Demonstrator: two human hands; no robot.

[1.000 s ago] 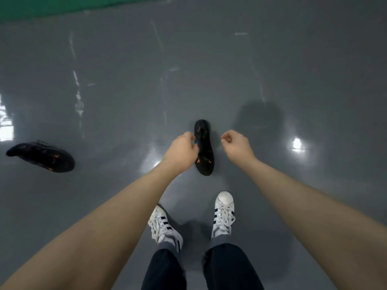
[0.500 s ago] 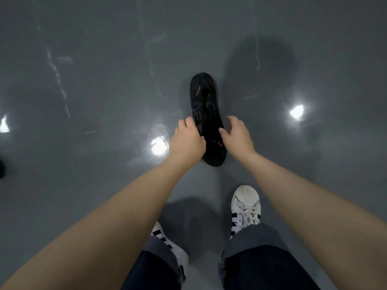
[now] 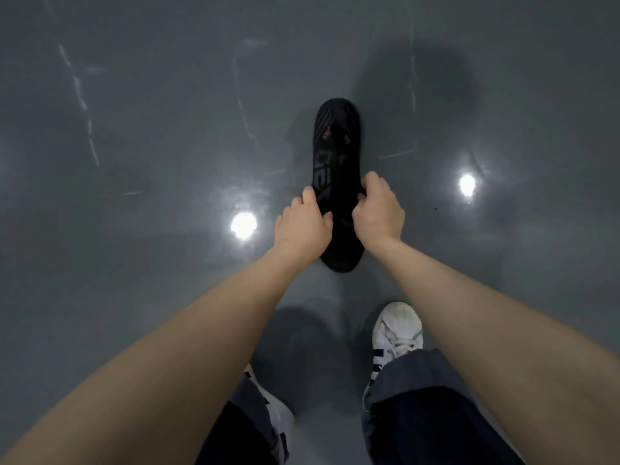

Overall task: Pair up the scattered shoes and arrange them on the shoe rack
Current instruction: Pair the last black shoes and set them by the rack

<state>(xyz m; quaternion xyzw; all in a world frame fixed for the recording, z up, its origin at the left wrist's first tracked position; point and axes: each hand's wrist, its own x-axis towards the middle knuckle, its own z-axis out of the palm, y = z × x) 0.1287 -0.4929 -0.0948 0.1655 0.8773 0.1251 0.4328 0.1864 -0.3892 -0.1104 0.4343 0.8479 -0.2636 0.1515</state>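
R hand now clamps fingers on black shoe; L hand fingers curl onto its side too.

One black shoe lies at 12 o'clock on the grey floor. Two bare hands, left hand and right hand, flank it. Two white striped sneakers: one at 5 o'clock, one at 6 o'clock. Two bright light reflections.

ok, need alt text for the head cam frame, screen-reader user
Seen from above, a person's left hand and right hand grip the sides of a black shoe lying on a glossy grey floor. Below are bare forearms and the person's own white striped sneakers.
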